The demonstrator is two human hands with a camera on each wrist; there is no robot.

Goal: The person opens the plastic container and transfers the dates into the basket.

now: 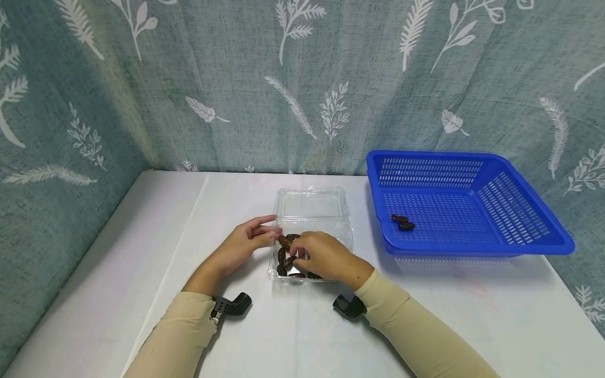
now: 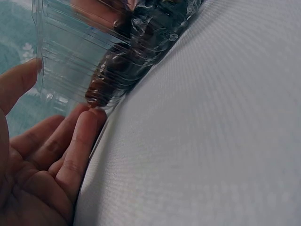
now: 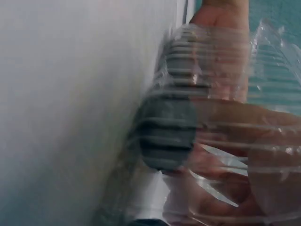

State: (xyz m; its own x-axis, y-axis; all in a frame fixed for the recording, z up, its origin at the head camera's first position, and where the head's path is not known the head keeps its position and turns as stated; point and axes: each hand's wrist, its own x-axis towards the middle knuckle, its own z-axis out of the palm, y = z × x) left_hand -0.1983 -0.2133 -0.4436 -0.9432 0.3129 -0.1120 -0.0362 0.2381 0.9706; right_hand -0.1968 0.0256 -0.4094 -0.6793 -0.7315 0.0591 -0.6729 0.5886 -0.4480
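Note:
A clear plastic clamshell box [image 1: 312, 202] stands on the table with its lid folded back and several dark brown dates [image 1: 282, 255] in its base. My left hand [image 1: 243, 244] is at the box's left side, its nearly straight fingers touching the wall; in the left wrist view, a fingertip [image 2: 35, 68] meets the rim while others lie low by the corner. Reaching into the base, my right hand [image 1: 326, 257] pinches a date [image 1: 289, 262] between thumb and fingers. Through the ribbed plastic, the right wrist view shows those fingers [image 3: 225, 115] against a dark date [image 3: 167, 136], blurred.
To the right stands a blue perforated basket [image 1: 477, 249] with two dates [image 1: 403, 222] at its left end. A white cloth [image 1: 227, 336] covers the table, and a leaf-patterned curtain [image 1: 236, 79] hangs behind and at the sides.

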